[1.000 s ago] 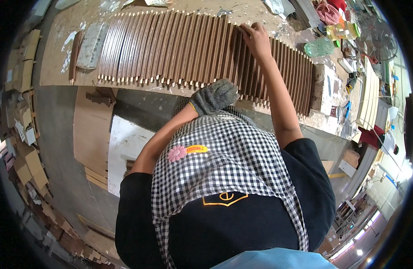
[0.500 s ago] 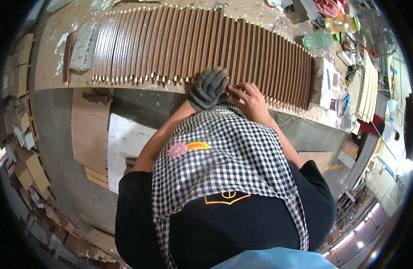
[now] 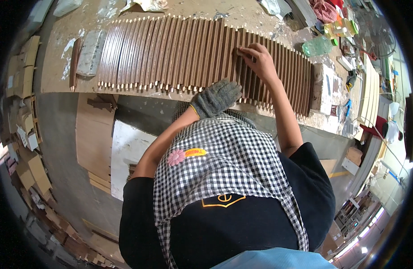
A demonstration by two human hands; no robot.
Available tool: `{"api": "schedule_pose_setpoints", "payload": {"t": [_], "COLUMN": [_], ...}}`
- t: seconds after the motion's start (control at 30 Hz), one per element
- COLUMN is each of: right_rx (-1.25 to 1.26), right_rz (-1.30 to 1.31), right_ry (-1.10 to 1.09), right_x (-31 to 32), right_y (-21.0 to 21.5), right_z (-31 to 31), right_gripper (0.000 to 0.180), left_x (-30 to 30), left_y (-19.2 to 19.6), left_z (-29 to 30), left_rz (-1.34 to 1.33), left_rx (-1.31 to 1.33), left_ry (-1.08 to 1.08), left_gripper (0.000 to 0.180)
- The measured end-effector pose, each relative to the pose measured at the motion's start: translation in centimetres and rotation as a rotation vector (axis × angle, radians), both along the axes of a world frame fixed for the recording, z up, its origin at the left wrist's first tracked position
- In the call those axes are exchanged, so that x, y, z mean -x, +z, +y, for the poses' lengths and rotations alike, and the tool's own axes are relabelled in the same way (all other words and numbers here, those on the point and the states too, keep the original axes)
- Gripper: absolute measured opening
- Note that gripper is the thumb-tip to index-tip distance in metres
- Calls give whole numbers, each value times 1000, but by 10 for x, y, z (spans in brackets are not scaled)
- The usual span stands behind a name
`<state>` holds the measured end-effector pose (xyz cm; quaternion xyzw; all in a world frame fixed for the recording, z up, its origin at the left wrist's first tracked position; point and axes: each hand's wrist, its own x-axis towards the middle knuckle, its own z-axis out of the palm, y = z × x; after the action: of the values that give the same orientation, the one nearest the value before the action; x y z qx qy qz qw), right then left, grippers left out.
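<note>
1. Brown strips [image 3: 184, 54] line a paint-spotted table [image 3: 255, 20] over grey floor [image 3: 58, 130].
2. Right hand [image 3: 263, 65]: fingertips nearly together above strips; grip unclear.
3. Gloved left hand [image 3: 216, 97]: fingers half-curled; grip unclear.
4. Yellow apron patch [image 3: 195, 152] bears lettering.

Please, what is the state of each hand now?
Left hand: gloved, at near ends of brown strips; grip cannot be told.
Right hand: bare, curled over them; grip unclear.

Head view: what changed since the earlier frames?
The bare right hand moved from the far ends of the brown strips to the near ends, beside the gloved left hand, then back out partway along them. No clear grip or release. The left hand stays at the near edge; strips and green bottle unchanged.
</note>
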<state>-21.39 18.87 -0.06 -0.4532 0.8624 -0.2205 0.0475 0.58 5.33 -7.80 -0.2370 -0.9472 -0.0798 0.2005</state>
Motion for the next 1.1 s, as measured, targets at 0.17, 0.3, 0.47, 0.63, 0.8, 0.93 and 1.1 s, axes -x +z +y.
{"api": "schedule_pose_setpoints", "payload": {"t": [0.17, 0.3, 0.47, 0.63, 0.8, 0.93, 1.1], "right_rx": [55, 107, 45, 68, -82, -33, 19], "right_rz": [186, 176, 75, 138, -85, -97, -185], "right_ry": [-12, -170, -65, 115, 136, 112, -41], "right_x": [85, 121, 58, -43, -131, -124, -55], "right_y": [-33, -39, -12, -1, 32, 39, 31], "right_z": [-40, -46, -34, 19, 69, 69, 24], "right_gripper": [31, 30, 37, 36, 40, 39, 28], "left_x": [-1, 4, -5, -5, -7, -8, -10], "left_y": [12, 6, 1, -2, -11, -8, 6], "left_z": [-2, 2, -1, -1, 1, -1, -8], "left_rz": [-41, -65, -23, -14, 174, 197, 142], "left_rx": [17, -61, -53, -45, -207, -174, -102], "left_ry": [-42, -64, -19, -21, 86, 109, 98], "left_gripper": [51, 55, 52, 51, 55, 62, 53]}}
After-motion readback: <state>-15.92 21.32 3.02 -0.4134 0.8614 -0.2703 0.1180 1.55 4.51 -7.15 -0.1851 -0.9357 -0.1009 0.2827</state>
